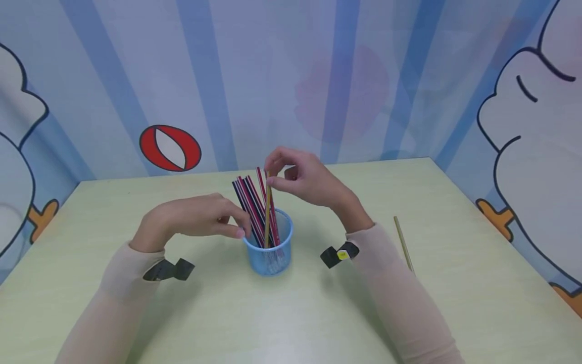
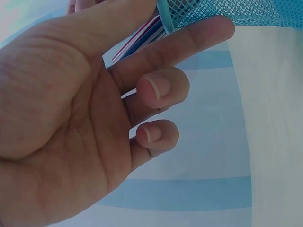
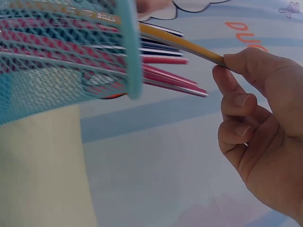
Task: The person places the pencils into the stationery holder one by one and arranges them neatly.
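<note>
A light-blue mesh pencil cup [image 1: 269, 264] stands upright on the table. My left hand [image 1: 195, 215] is at its left side and pinches the rim between thumb and index finger; the other fingers curl loosely in the left wrist view. Above the cup, my right hand [image 1: 311, 177] pinches the top end of a yellow pencil [image 3: 189, 46] with thumb and index finger. The lower part of that pencil is inside the cup. Several red, dark and white striped pencils [image 1: 247, 199] lean to the left in the same cup.
One more yellowish pencil [image 1: 402, 240] lies on the pale table [image 1: 218, 313], beside my right forearm, which hides its near end. Behind the table's far edge rises a blue striped backdrop [image 1: 273, 76] with cartoon drawings. Small dark cameras [image 1: 169, 270] sit on both wrists.
</note>
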Motion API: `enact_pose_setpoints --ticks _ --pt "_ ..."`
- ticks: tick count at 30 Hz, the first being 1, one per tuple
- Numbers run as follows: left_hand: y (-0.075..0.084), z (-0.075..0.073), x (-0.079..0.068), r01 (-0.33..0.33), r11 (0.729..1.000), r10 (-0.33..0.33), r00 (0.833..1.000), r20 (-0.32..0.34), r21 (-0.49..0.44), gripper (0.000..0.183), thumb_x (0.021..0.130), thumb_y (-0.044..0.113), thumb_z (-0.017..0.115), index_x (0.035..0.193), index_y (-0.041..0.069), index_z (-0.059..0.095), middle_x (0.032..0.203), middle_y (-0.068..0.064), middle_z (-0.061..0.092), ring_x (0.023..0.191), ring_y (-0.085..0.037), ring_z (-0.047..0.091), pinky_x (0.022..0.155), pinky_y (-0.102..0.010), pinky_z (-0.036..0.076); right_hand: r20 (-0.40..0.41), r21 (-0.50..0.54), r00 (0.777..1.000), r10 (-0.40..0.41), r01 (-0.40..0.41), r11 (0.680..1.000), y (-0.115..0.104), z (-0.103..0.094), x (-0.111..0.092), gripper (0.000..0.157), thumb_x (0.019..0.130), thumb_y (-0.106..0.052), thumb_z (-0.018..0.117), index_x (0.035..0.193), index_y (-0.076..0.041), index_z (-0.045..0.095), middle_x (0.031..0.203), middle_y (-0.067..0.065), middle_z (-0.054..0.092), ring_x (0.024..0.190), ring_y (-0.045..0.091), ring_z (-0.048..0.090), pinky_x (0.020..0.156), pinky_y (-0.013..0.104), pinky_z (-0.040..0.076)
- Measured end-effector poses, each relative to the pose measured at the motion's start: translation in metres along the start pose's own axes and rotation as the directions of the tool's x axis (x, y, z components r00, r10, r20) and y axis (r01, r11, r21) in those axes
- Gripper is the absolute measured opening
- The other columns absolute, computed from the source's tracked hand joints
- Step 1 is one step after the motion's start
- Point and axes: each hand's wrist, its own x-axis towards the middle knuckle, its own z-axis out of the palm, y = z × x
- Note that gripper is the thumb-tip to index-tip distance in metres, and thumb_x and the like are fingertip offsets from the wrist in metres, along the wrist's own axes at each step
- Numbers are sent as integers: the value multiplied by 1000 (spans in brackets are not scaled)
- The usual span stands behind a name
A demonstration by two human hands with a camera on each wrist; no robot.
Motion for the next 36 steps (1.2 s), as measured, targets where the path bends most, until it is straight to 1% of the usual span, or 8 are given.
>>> enact_pose_setpoints --ticks 4,6,13,18,24,30,33,36 --pt "0 0 0 10 1000 -10 1000 7 -5 16 99 23 64 112 23 73 104 13 69 94 -12 62 83 -31 54 18 12 1000 13 -14 1000 0 8 2 16 96 -5 65 112 -6 63 100 6 67 78 19 65 66 31 49" --pt "-1 -1 0 13 1000 -13 1000 6 -3 15 99 23 64 112 23 73 103 12 69 93 -13 62 82 -31 54 38 8 999 12 -13 1000 0 10 3 21 97 -4 64 118 -7 64 103 6 67 83 19 66 68 32 52" --pt "1 -1 0 26 1000 -26 1000 7 -4 16 99 24 64 112 23 73 106 11 69 92 -12 62 82 -32 53 199 -124 979 45 -21 992 2 11 3 44 99 -9 62 142 -17 56 95 2 64 82 16 65 67 32 52" --pt "1 -1 0 30 1000 -30 1000 6 -6 17 99 24 64 113 23 73 107 12 70 93 -12 62 83 -33 53 239 -169 967 83 -43 985 0 5 0 49 101 -14 61 148 -24 51 93 -1 65 86 12 65 71 33 52" --pt "0 -1 0 23 1000 -23 1000 12 -10 17 100 22 63 113 23 73 105 13 69 96 -11 63 85 -32 53 188 -146 967 170 -143 979 -3 -21 -8 38 102 -16 57 138 -28 61 98 -1 69 87 16 65 69 36 48" --pt "1 -1 0 17 1000 -17 1000 5 15 16 100 22 63 113 23 73 105 12 69 93 -10 62 84 -32 53 86 -171 959 272 -254 952 -5 -61 -25 30 102 -18 58 129 -27 66 99 5 67 69 26 54 65 37 46" --pt "2 -1 -1 19 1000 -19 1000 6 16 16 100 22 63 113 23 73 105 11 69 92 -9 62 83 -31 53 46 -194 949 311 -297 935 -2 -81 -36 28 101 -18 59 128 -24 67 99 6 66 67 28 51 64 37 46" --pt "3 -1 -2 23 1000 -23 1000 7 13 17 100 21 63 113 22 73 105 9 69 92 -9 62 83 -31 53 51 -220 934 352 -334 917 0 -98 -48 29 102 -18 59 129 -23 67 100 8 66 70 29 53 66 38 47"
